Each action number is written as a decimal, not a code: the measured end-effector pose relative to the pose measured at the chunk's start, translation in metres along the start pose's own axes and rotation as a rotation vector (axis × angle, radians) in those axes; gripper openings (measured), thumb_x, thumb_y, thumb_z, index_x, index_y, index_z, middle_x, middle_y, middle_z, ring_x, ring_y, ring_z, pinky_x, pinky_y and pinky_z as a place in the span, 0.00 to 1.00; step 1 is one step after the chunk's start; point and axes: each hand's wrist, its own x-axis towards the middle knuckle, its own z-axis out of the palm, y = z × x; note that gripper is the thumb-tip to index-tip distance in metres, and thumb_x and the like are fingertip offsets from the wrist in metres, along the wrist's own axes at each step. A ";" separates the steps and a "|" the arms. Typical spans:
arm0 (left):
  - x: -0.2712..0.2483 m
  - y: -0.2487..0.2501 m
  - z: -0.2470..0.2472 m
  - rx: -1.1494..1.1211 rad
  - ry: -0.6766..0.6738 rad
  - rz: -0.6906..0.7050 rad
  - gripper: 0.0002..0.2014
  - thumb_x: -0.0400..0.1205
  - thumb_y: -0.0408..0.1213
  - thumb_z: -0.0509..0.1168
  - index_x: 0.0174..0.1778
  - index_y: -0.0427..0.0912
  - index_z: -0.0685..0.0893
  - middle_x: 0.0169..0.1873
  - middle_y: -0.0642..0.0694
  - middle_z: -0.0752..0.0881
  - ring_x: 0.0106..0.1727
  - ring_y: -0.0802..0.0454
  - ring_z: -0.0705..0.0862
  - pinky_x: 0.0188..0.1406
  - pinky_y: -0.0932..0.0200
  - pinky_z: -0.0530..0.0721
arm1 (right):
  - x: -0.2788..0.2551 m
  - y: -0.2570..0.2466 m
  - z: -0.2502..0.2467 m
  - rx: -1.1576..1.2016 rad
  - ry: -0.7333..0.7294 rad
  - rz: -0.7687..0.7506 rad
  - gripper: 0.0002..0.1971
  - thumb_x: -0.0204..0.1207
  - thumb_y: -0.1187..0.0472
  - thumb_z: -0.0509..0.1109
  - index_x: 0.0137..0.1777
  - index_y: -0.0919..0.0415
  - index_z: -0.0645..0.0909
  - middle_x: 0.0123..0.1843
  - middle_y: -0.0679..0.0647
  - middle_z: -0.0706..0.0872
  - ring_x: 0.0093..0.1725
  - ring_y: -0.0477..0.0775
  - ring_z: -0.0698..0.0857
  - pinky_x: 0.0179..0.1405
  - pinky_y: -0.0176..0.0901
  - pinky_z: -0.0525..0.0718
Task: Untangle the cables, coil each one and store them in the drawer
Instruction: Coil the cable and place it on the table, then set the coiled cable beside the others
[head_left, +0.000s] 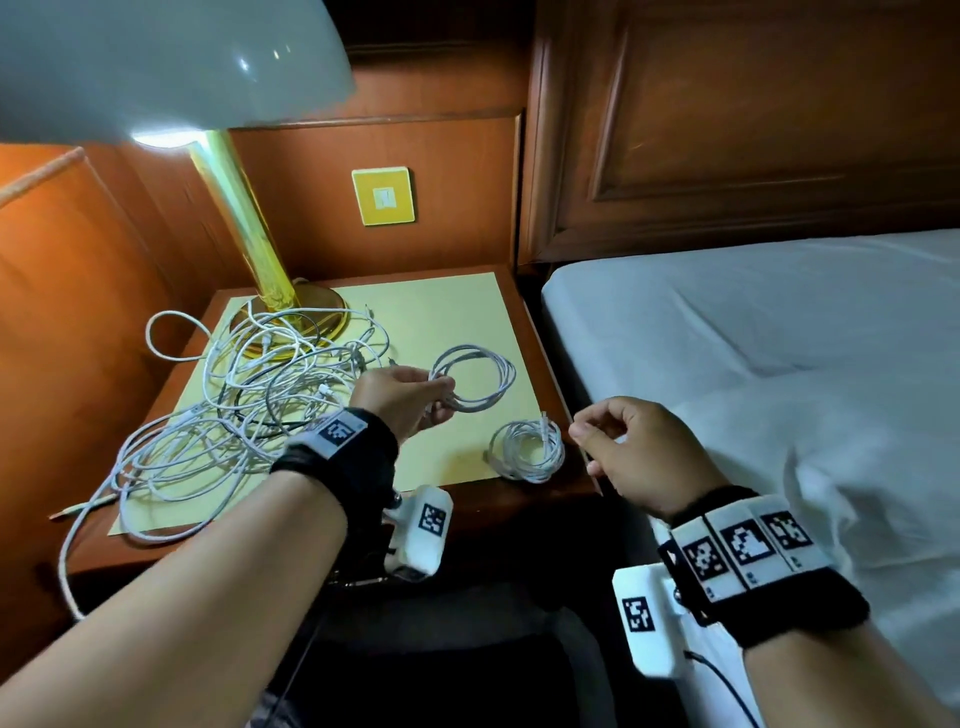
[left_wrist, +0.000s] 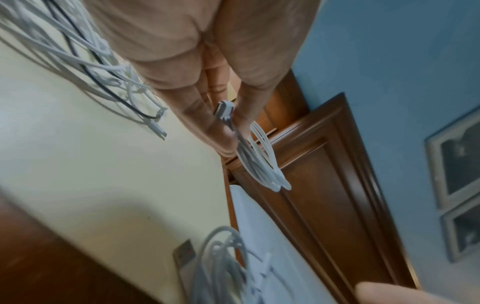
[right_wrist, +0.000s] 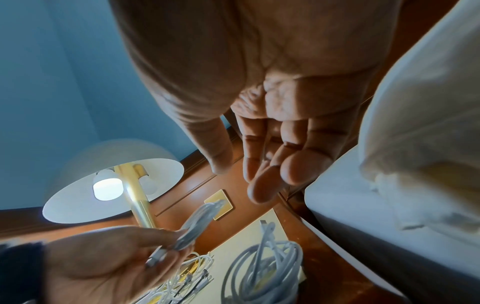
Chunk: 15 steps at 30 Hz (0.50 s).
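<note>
My left hand pinches a coiled white cable between thumb and fingers and holds it above the nightstand. The same coil hangs from my fingertips in the left wrist view, its plug by my fingers. A second coiled white cable lies on the yellow mat near the front right corner. A big tangle of white cables with one black cable covers the mat's left side. My right hand hovers to the right of the nightstand, fingers loosely curled and holding nothing.
A brass lamp with a white shade stands at the back left of the nightstand, cables looped round its base. A bed with white sheets lies directly to the right. A yellow wall switch sits behind. No drawer is visible.
</note>
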 end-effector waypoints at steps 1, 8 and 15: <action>0.012 0.002 0.008 0.044 -0.002 -0.020 0.07 0.78 0.25 0.75 0.46 0.25 0.86 0.35 0.33 0.87 0.30 0.46 0.87 0.34 0.58 0.91 | 0.002 0.002 0.001 -0.019 -0.004 -0.001 0.05 0.78 0.50 0.74 0.43 0.48 0.84 0.39 0.45 0.90 0.37 0.48 0.90 0.50 0.47 0.88; 0.059 -0.002 0.049 0.258 -0.051 -0.135 0.08 0.76 0.26 0.78 0.35 0.29 0.85 0.37 0.32 0.89 0.41 0.38 0.91 0.49 0.46 0.92 | 0.014 0.013 0.008 -0.038 -0.020 -0.021 0.06 0.77 0.50 0.75 0.41 0.48 0.84 0.32 0.47 0.87 0.39 0.50 0.89 0.49 0.49 0.88; 0.080 -0.003 0.053 0.614 -0.034 0.007 0.19 0.73 0.50 0.80 0.45 0.35 0.91 0.40 0.40 0.93 0.46 0.43 0.93 0.52 0.48 0.91 | 0.018 0.013 0.013 -0.035 -0.038 -0.024 0.05 0.76 0.50 0.75 0.40 0.47 0.84 0.34 0.46 0.87 0.40 0.50 0.90 0.50 0.49 0.88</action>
